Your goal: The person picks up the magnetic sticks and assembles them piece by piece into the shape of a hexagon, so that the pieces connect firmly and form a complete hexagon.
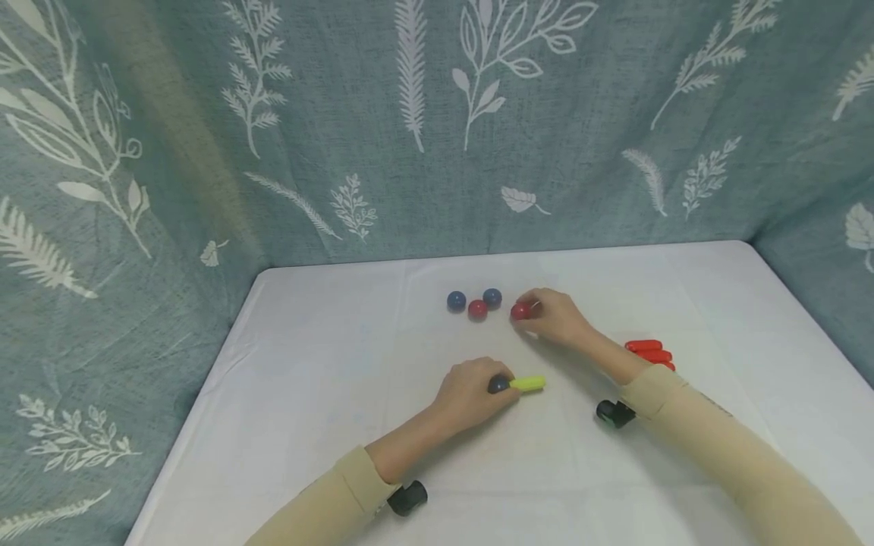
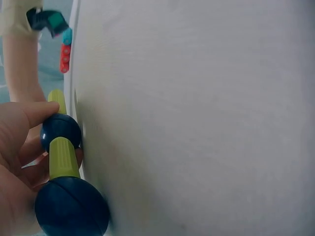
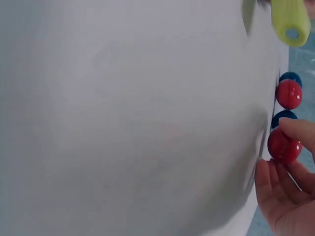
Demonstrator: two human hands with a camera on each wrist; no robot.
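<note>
My left hand (image 1: 470, 394) grips a chain of toy pieces above the white table. In the left wrist view this chain shows a large blue ball (image 2: 71, 206), a ribbed yellow-green rod (image 2: 63, 160), a second blue ball (image 2: 61, 130) and another yellow-green rod (image 2: 56, 98) beyond it. The thumb and fingers lie around the second ball. Farther back and to the right, my right hand (image 1: 556, 318) pinches a red ball (image 3: 284, 146) between thumb and fingers. Whether that ball touches the table cannot be told.
Left of my right hand stand two blue balls (image 1: 457, 301) with a red ball (image 1: 477, 309) between them. Several red rods (image 1: 645, 347) lie by my right forearm; a light-blue piece (image 2: 67, 37) shows beside them. A patterned curtain (image 1: 382, 189) hangs behind the table (image 1: 328, 341).
</note>
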